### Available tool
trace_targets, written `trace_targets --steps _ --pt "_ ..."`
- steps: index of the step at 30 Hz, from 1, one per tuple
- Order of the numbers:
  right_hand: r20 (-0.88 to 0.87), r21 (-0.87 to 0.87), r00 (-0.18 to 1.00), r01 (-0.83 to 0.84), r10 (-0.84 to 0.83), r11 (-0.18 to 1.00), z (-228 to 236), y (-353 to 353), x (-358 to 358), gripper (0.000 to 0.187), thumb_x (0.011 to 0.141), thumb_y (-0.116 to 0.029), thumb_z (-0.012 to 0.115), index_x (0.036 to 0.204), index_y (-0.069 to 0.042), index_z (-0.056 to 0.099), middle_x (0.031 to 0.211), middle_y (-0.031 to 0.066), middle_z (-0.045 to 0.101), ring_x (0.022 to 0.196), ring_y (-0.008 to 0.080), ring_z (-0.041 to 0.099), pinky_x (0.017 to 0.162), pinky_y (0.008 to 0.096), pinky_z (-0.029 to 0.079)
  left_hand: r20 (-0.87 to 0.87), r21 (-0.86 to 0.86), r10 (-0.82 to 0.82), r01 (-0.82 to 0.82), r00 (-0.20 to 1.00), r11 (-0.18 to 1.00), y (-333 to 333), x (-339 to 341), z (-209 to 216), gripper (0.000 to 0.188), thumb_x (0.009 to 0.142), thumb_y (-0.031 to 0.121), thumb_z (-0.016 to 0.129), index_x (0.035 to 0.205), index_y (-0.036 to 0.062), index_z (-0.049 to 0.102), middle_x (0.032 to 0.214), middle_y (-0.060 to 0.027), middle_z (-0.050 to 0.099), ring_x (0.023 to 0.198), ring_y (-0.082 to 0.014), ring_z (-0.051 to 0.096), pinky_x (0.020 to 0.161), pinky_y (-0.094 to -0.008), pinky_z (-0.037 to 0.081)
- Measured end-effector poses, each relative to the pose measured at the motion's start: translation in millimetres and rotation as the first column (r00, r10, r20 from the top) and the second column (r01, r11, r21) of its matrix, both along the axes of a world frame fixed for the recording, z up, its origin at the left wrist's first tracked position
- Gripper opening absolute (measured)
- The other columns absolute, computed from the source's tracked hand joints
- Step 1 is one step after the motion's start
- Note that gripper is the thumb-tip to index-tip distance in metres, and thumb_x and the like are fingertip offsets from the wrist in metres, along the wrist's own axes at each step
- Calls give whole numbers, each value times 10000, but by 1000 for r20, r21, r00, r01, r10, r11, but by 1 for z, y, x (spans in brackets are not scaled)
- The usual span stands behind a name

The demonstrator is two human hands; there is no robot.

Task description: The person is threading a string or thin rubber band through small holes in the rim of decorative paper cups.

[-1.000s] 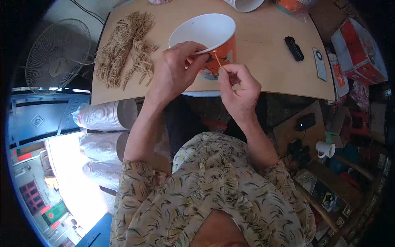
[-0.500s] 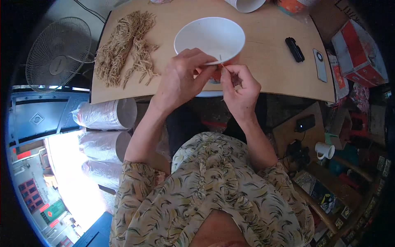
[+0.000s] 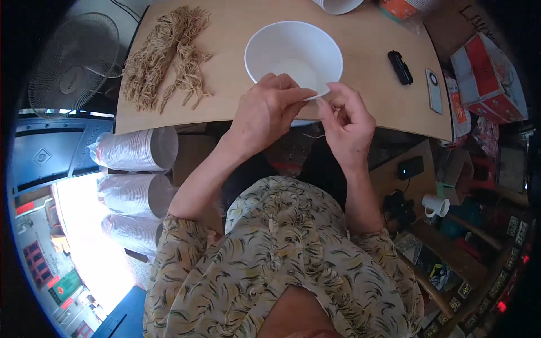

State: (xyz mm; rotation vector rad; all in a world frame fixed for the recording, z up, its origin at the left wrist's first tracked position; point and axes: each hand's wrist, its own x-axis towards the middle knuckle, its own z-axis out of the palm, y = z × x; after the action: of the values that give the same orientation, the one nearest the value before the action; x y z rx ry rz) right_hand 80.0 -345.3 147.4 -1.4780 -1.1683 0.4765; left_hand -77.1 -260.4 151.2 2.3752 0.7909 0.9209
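Observation:
A large paper tub (image 3: 293, 45), white inside, stands at the near edge of the table with its mouth tipped toward me. My left hand (image 3: 273, 110) grips its near rim, thumb below and fingers above. Just to the right, the thumb and forefinger of my right hand (image 3: 349, 124) close on the same rim. A thin pale strand (image 3: 313, 136) dangles below the hands; what it hangs from is hidden. Most of the tub's outside is behind my hands.
Tangled light-brown stringy bundles (image 3: 163, 59) lie on the table (image 3: 372, 84) at left. A black device (image 3: 400, 67) and a phone (image 3: 433, 90) rest at right. Wrapped stacks of tubs (image 3: 129, 149) sit below left, near a fan (image 3: 73, 79). A white mug (image 3: 435, 206) stands lower right.
Both hands have moved right along the tub's rim and a little apart. The strand that stuck up between my right fingers no longer shows there. The whole view has shifted slightly.

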Motion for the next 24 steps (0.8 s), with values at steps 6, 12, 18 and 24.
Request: trace_targets --steps 6,12,18,24 --pt "139 57 987 -93 84 994 -5 12 11 142 840 -55 739 969 -14 693 729 60 647 614 94 583 549 257 451 -27 63 18 -16 999 998 -3 3 1 162 832 102 693 982 130 749 848 -66 652 828 -280 633 684 -408 545" --pt "-86 47 990 -104 108 993 1 16 10 86 911 -49 677 961 21 680 743 0 640 649 40 571 570 218 446 -63 54 12 -8 998 998 -1 -2 6 180 845 85 690 1022 99 722 853 -84 655 826 -306 627 704 -413 523" --pt "-155 -13 967 -205 201 979 11 22 25 105 961 -39 610 1017 44 644 766 -3 628 690 37 578 629 200 468 -110 93 35 -25 993 995 3 -12 7 193 844 89 693 1034 110 720 847 -82 651 817 -307 623 709 -409 524" --pt "-125 -22 963 -245 240 969 5 18 17 122 967 -41 607 1039 49 645 824 20 653 727 60 600 672 217 493 -72 79 53 -48 996 996 3 -13 3 153 830 137 695 979 131 728 859 -61 659 840 -284 646 723 -403 557"
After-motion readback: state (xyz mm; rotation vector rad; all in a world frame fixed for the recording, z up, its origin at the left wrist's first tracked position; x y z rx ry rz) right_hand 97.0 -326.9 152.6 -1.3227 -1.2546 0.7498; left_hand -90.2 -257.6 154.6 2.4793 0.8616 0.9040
